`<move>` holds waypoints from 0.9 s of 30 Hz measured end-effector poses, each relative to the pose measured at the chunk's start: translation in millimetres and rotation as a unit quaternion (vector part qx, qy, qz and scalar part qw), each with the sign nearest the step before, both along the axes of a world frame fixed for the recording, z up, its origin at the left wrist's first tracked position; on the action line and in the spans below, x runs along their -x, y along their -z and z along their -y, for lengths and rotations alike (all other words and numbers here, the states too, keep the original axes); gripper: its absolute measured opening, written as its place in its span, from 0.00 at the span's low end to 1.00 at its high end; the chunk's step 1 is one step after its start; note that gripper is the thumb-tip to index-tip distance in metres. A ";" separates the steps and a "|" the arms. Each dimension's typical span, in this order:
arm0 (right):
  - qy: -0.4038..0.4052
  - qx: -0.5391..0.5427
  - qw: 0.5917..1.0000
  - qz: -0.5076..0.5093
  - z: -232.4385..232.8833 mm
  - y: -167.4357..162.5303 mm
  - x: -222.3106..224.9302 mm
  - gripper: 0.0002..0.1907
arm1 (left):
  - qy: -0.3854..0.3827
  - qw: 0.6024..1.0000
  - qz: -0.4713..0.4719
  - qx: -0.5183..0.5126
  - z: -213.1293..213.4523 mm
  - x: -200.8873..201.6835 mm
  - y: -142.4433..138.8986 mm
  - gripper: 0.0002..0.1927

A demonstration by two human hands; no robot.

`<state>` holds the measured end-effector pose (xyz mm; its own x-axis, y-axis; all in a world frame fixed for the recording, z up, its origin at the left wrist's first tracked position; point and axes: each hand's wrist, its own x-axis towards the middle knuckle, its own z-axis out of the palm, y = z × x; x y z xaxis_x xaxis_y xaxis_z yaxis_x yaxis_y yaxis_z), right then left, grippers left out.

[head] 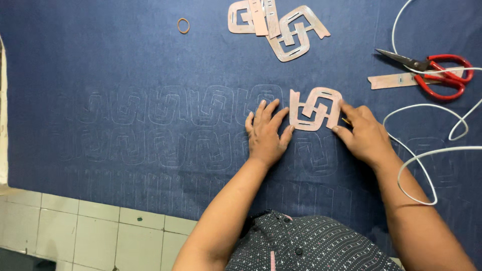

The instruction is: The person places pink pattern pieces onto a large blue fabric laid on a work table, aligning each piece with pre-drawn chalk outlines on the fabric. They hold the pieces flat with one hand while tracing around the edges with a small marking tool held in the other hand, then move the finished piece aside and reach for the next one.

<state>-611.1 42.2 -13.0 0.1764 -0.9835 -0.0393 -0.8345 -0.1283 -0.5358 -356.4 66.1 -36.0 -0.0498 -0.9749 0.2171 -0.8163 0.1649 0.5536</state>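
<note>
Both hands rest on a pink template (315, 109) lying flat on blue cloth (100, 75) spread over the surface. Left hand (266, 133) is the flat grip: fingers spread and pressed down on the cloth, fingertips touching the template's left edge. Right hand (365, 134) sits at the template's right edge, thumb and forefinger on its side; something thin and yellowish shows just under the forefinger, too hidden to identify, and whether that grip pinches it I cannot tell.

Faint chalk outlines (170, 108) of the same interlocked shape run in rows across the cloth to the left of the template and below it.

Farther up the cloth lies a loose pile of more pink templates (281, 27), and well left of those a small rubber band (184, 25). To the right, red-handled scissors (437, 70) lie on a pink strip (389, 80), with a white cord (427, 150) looping past them and down beside the right wrist. Pale floor tiles (90, 231) show at lower left.
</note>
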 end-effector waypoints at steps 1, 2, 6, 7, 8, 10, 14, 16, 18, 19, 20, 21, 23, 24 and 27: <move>0.017 -0.003 1.000 0.012 1.5 1.1 0.7 0.33 | 0.001 1.000 0.000 -0.002 0.1 0.7 -0.5 0.24; 0.033 -0.005 0.999 0.023 2.6 2.2 1.0 0.33 | 0.002 1.000 -0.001 -0.004 -0.5 1.1 -1.0 0.24; 0.054 -0.023 0.998 0.011 3.5 2.5 -0.2 0.29 | 0.003 1.000 -0.004 -0.001 0.5 -0.1 -2.1 0.23; 0.052 -0.026 0.998 0.008 2.9 1.7 -1.1 0.29 | 0.001 1.000 -0.005 -0.005 0.0 0.0 -2.0 0.23; 0.050 -0.027 0.998 0.005 3.1 0.6 -2.4 0.29 | -0.001 1.000 -0.006 -0.007 0.5 -0.1 -1.9 0.23; 0.047 -0.030 0.998 -0.003 2.7 -1.5 -5.1 0.29 | -0.004 1.000 -0.005 -0.011 0.6 -0.9 -1.5 0.23; 0.049 -0.040 0.998 -0.012 2.0 -5.1 -7.1 0.29 | -0.006 1.000 -0.001 -0.011 1.4 0.2 0.5 0.24; 0.051 -0.040 0.998 -0.010 2.7 -6.1 -7.8 0.29 | -0.006 1.000 0.002 -0.007 3.0 -0.1 0.4 0.24; 0.052 -0.038 0.998 -0.012 1.4 -5.5 -8.6 0.29 | -0.006 1.000 0.002 -0.006 1.9 -0.1 2.4 0.24; 0.051 -0.034 0.998 -0.011 1.1 -5.8 -8.8 0.29 | -0.007 1.000 0.002 -0.007 2.4 -0.1 2.2 0.24; 0.050 -0.031 0.998 -0.010 0.5 -5.3 -9.3 0.29 | -0.007 1.000 0.001 -0.009 2.3 -0.4 3.0 0.24; 0.049 -0.028 0.998 -0.009 -0.2 -5.0 -9.9 0.29 | -0.007 1.000 0.000 -0.010 1.9 -0.8 3.6 0.23; 0.050 -0.031 0.998 -0.012 -0.8 -4.8 -10.1 0.29 | -0.009 1.000 0.000 -0.010 1.7 -0.8 4.0 0.23; 0.050 -0.032 0.998 -0.013 -1.0 -4.9 -10.3 0.29 | -0.010 1.000 0.000 -0.010 1.6 -0.8 4.0 0.23; 0.052 -0.036 0.998 -0.017 -0.5 -4.4 -10.6 0.29 | -0.010 1.000 -0.002 -0.005 2.4 -0.6 4.9 0.22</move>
<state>-600.5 42.7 -8.6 0.0711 -0.9909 -0.1141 -0.8596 -0.0028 -0.5109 -355.8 63.7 -41.0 -0.0290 -0.9777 0.2081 -0.8178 0.1429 0.5575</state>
